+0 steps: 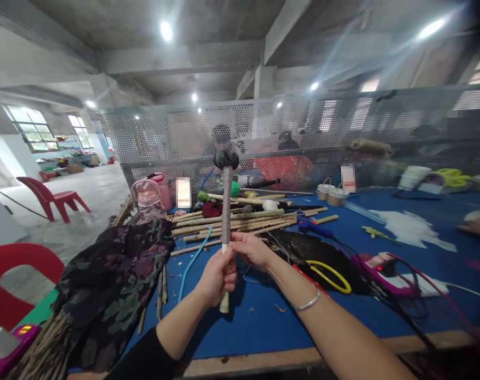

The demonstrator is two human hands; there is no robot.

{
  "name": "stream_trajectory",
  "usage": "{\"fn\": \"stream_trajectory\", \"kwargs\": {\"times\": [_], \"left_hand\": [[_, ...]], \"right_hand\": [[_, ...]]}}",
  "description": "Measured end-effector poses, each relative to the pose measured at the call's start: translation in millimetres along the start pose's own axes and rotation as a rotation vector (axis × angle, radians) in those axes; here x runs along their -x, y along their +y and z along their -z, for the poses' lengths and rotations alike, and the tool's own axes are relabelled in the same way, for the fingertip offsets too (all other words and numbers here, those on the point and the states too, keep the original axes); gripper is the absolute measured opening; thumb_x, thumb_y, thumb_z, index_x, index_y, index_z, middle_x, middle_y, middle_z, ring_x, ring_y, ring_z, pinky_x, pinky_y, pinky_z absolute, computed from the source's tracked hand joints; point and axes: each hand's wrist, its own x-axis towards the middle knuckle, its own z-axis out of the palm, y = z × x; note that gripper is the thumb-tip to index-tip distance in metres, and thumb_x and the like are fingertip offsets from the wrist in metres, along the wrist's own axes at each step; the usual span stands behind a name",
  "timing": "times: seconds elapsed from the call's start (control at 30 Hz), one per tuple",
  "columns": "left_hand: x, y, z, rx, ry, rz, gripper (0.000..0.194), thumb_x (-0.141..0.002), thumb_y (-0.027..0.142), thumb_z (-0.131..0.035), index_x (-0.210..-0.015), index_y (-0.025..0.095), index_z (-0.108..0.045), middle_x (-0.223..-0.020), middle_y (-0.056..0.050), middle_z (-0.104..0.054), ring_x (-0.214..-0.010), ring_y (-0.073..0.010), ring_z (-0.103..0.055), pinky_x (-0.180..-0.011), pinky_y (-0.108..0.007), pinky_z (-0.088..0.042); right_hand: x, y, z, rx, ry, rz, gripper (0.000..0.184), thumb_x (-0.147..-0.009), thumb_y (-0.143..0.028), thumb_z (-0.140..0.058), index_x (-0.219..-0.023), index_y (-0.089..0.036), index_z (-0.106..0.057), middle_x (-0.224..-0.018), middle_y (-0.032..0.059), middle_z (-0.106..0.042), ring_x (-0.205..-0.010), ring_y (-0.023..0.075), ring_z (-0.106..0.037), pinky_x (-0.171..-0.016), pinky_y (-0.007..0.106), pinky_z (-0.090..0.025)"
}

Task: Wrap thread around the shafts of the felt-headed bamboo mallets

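Observation:
A long pale wooden stick (226, 206), its upper length wound in grey wrapping, stands almost upright before me with a dark, rounded black bundle (226, 158) at its top. Around its bare lower part, my left hand (218, 274) is closed, and the pale end sticks out below the fist. My right hand (252, 252) is closed too, with thumb and fingertips pinched against the stick where the wrapping ends. Any loose end of wrapping between those fingers is hidden. Behind both hands lie several bare sticks (259, 221).
A blue glue gun (314, 227), yellow-handled scissors (330, 277) and a pink power strip (386, 274) with cables lie to the right on the blue table (259, 327). Dark floral cloth (116, 285) covers the left side. A perforated metal screen (176, 137) stands behind.

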Motion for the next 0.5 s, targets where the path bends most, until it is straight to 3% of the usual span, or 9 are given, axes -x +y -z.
{"fn": "stream_trajectory", "kwargs": {"times": [0.17,0.23,0.3,0.37,0.43,0.5], "left_hand": [[7,4,4.1,-0.02,-0.13,0.069,0.051,-0.063,0.037,-0.073,-0.07,0.023,-0.024,-0.045,0.014,-0.02,-0.035,-0.0015,-0.007,-0.032,-0.012,-0.006],[8,6,7.1,-0.053,-0.21,0.135,0.053,-0.062,0.037,-0.072,-0.067,0.023,-0.021,-0.044,0.014,-0.02,-0.034,-0.0014,-0.006,-0.031,-0.013,-0.006],[6,6,8.3,-0.135,-0.207,0.16,0.049,-0.065,0.043,-0.068,-0.067,0.023,-0.023,-0.044,0.013,-0.02,-0.034,-0.0019,-0.008,-0.031,-0.014,-0.008],[0,1,8.0,-0.299,-0.021,0.023,0.039,-0.07,0.048,-0.061,-0.07,0.022,-0.031,-0.045,0.012,-0.025,-0.033,-0.0029,-0.016,-0.033,-0.015,-0.015],[-7,-6,8.1,-0.544,0.309,-0.306,0.031,-0.072,0.042,-0.062,-0.075,0.02,-0.041,-0.052,0.009,-0.039,-0.039,-0.0039,-0.032,-0.039,-0.016,-0.026],[-12,-11,9.9,-0.711,0.46,-0.528,0.025,-0.075,0.039,-0.061,-0.079,0.017,-0.048,-0.062,0.004,-0.051,-0.051,-0.006,-0.044,-0.046,-0.017,-0.033]], "right_hand": [[2,2,2,-0.073,-0.056,-0.074,0.039,-0.061,-0.032,-0.078,-0.092,-0.014,-0.063,-0.066,-0.001,-0.06,-0.054,0.0072,-0.051,-0.051,0.018,-0.035],[3,2,2,-0.091,-0.081,-0.09,0.041,-0.06,-0.032,-0.079,-0.093,-0.014,-0.063,-0.066,-0.0008,-0.061,-0.055,0.0081,-0.052,-0.052,0.019,-0.036],[4,2,2,-0.071,-0.073,-0.073,0.04,-0.06,-0.033,-0.078,-0.092,-0.014,-0.063,-0.067,-0.0001,-0.061,-0.057,0.0093,-0.054,-0.054,0.02,-0.038],[3,3,2,-0.012,-0.013,-0.016,0.036,-0.061,-0.034,-0.077,-0.087,-0.013,-0.063,-0.069,0.0011,-0.062,-0.061,0.0109,-0.056,-0.057,0.021,-0.04],[0,4,2,0.077,0.075,0.048,0.033,-0.062,-0.035,-0.075,-0.084,-0.013,-0.063,-0.07,0.0015,-0.063,-0.062,0.0114,-0.056,-0.059,0.022,-0.041],[-4,5,2,0.158,0.144,0.087,0.032,-0.064,-0.035,-0.074,-0.082,-0.012,-0.062,-0.067,0.0006,-0.062,-0.058,0.0103,-0.053,-0.056,0.021,-0.04]]}}
